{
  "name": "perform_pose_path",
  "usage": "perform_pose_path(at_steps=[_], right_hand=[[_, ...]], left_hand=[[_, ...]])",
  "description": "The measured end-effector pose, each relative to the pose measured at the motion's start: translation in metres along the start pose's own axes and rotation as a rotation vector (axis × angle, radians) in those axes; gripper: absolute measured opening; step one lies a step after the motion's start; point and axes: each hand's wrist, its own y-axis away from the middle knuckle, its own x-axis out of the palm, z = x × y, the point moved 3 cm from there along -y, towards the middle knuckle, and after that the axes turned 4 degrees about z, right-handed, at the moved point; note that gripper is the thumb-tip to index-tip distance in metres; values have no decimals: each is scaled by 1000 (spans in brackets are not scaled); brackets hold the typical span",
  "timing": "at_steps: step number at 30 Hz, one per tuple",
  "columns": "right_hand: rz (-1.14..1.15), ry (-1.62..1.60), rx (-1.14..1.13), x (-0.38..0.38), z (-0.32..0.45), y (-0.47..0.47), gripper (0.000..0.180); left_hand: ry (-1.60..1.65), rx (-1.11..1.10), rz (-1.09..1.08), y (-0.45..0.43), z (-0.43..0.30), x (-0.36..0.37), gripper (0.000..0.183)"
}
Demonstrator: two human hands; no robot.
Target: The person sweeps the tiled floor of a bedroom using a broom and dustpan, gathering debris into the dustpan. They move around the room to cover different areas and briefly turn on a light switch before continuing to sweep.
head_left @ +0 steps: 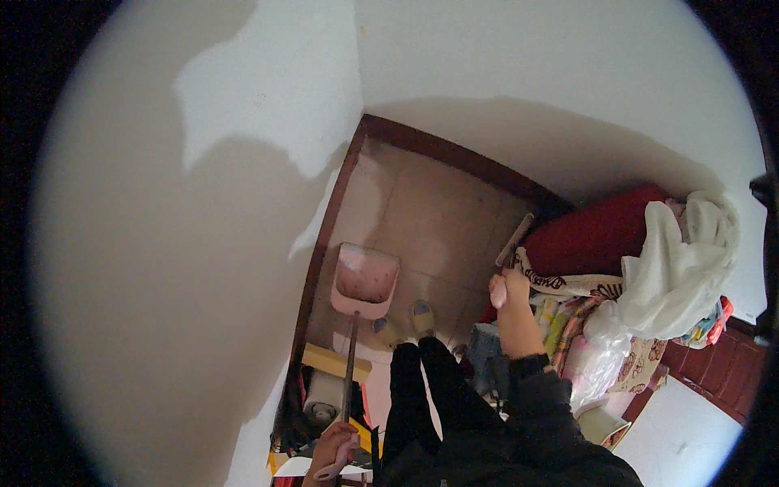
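Note:
At the lower left, my left hand (pixel 333 449) is closed around the pink grip of a long-handled dustpan. The dark pole (pixel 350 371) runs from that hand to the pink pan (pixel 367 279), which sits on the tiled floor near the left wall and holds some dark debris. Right of the middle, my right hand (pixel 516 286) grips the pink handle end (pixel 498 294) of a long-handled tool, seemingly a broom. Its narrow pale head (pixel 516 240) shows beyond the hand, by the fabric pile. Most of its pole is hidden behind my hand.
Dark red skirting (pixel 450 148) borders the tiled floor (pixel 435 213) at the corner. On the right are a dark red bundle (pixel 590 234), white sheer cloth (pixel 681 274) and folded fabrics (pixel 563 325). Boxes (pixel 336 363) stand lower left. My slippered feet (pixel 422 318) are beside the pan.

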Motion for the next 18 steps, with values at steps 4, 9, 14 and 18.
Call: perform_pose_path(at_steps=[4,9,14,18], right_hand=[[-42,-22,-86,29,-1,-30,4],[67,366,-82,28,-25,-50,3],[209,175,68,-6,-47,47,18],[80,233,-26,-30,-38,102,36]], left_hand=[[336,-287,-68,5,15,-1,20],[490,-292,38,4,34,-5,19],[515,-150,93,4,42,-10,19],[307,-155,74,4,34,-8,20]])
